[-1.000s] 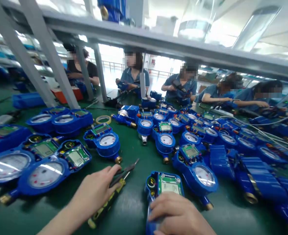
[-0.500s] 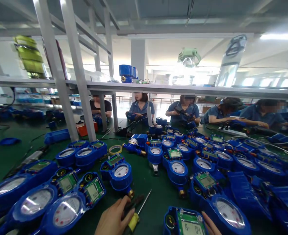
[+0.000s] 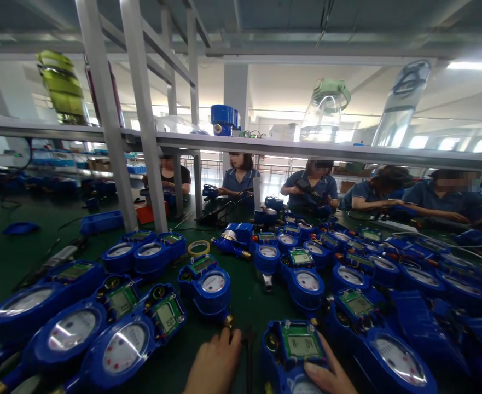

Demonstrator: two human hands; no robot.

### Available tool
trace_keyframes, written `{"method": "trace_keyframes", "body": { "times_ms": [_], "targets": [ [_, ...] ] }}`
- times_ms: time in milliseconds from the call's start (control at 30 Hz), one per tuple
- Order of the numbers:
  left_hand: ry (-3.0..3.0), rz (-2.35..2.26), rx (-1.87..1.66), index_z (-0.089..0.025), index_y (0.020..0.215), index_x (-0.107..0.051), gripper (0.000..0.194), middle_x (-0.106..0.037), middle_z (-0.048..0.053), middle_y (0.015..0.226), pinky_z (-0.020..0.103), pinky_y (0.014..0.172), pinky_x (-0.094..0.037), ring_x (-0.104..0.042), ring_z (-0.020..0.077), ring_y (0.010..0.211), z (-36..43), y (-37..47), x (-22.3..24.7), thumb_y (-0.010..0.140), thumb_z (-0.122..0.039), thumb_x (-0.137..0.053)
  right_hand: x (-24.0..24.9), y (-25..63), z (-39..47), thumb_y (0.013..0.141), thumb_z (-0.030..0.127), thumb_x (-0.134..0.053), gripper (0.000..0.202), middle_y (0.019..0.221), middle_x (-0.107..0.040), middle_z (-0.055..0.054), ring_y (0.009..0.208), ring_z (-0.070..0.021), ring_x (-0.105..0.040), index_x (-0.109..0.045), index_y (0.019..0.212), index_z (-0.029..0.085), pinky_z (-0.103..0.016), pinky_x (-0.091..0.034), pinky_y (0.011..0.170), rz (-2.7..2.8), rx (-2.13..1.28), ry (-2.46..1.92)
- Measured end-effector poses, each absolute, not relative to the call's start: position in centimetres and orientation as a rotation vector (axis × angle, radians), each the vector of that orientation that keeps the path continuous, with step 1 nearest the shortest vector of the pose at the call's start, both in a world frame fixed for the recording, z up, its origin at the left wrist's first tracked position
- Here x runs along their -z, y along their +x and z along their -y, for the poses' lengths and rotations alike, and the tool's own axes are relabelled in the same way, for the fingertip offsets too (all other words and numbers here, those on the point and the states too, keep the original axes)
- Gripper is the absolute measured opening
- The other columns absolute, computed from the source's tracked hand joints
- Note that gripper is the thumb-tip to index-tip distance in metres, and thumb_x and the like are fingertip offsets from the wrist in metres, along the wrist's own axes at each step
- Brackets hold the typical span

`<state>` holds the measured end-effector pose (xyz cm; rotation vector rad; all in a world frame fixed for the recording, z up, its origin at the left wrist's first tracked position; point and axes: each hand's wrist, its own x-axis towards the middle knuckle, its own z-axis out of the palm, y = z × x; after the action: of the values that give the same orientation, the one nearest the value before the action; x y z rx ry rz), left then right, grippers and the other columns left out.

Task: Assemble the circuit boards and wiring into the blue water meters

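A blue meter [image 3: 271, 364] with an exposed green circuit board and lit display stands at the bottom centre. My right hand [image 3: 333, 366] is closed round its right side, thumb on the front below the display. My left hand [image 3: 216, 358] is left of that meter, back of the hand up, fingers bent down near the brass end of another blue meter [image 3: 210, 290]. What lies beneath its fingers is hidden. A dark tool [image 3: 249, 350] lies between the two hands. Three large blue meters, one of them nearest [image 3: 121, 350], lie to the left.
Many blue meters [image 3: 421, 276] crowd the right of the green table [image 3: 241, 306]. A tape roll [image 3: 198, 248] lies behind. Metal posts hold a shelf [image 3: 265, 143] with bottles [image 3: 325, 112]. Several people [image 3: 312, 183] sit across the table.
The meter in my right hand has risen and moved slightly left, showing more of its body. My left hand has shifted right, and the yellow-handled screwdriver beside it is mostly out of sight.
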<state>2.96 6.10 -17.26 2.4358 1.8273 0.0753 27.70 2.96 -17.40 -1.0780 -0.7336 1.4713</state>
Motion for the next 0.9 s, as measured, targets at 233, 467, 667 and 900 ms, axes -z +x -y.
{"method": "trace_keyframes", "body": {
  "times_ms": [233, 467, 667, 900],
  "targets": [
    [2.505, -1.814, -0.067, -0.019, 0.124, -0.059, 0.046, -0.067, 0.015, 0.112, 0.045, 0.075, -0.058, -0.069, 0.0306, 0.093, -6.0, 2.4, 17.4, 0.089, -0.002, -0.035, 16.6, 24.2, -6.9, 0.048, 0.030, -0.088, 0.084, 0.097, -0.075, -0.008, 0.101, -0.0359, -0.068, -0.056, 0.126, 0.020, -0.047, -0.044, 0.099, 0.795, -1.638, -0.830],
    [2.492, -1.860, -0.017, -0.011, 0.124, -0.060, 0.044, -0.067, 0.020, 0.107, 0.048, 0.071, -0.057, -0.069, 0.0348, 0.086, -6.3, 3.1, 16.9, 0.086, -0.002, -0.038, 14.9, 23.1, -7.2, 0.059, 0.034, -0.082, 0.095, 0.108, -0.072, -0.011, 0.104, -0.0353, -0.067, -0.040, 0.143, 0.020, -0.050, -0.044, 0.100, 0.831, -1.677, -0.839],
    [2.408, -1.854, 0.005, -0.016, 0.127, -0.057, 0.043, -0.068, 0.016, 0.110, 0.044, 0.075, -0.056, -0.069, 0.0317, 0.091, -6.3, 2.7, 16.1, 0.090, -0.006, -0.036, 17.5, 24.0, -8.9, 0.059, 0.051, -0.085, 0.080, 0.114, -0.070, -0.014, 0.118, -0.0391, -0.059, -0.060, 0.128, 0.021, -0.052, -0.039, 0.106, 0.915, -1.580, -0.911],
    [2.326, -1.769, -0.045, -0.022, 0.118, -0.058, 0.032, -0.069, 0.010, 0.108, 0.041, 0.078, -0.054, -0.070, 0.0291, 0.092, -6.3, 1.2, 15.0, 0.098, -0.026, -0.034, 17.8, 24.4, -9.1, 0.064, 0.067, -0.078, 0.085, 0.121, -0.068, -0.016, 0.126, -0.0398, -0.053, -0.059, 0.133, 0.021, -0.052, -0.035, 0.110, 0.987, -1.534, -0.995]
  ]
}}
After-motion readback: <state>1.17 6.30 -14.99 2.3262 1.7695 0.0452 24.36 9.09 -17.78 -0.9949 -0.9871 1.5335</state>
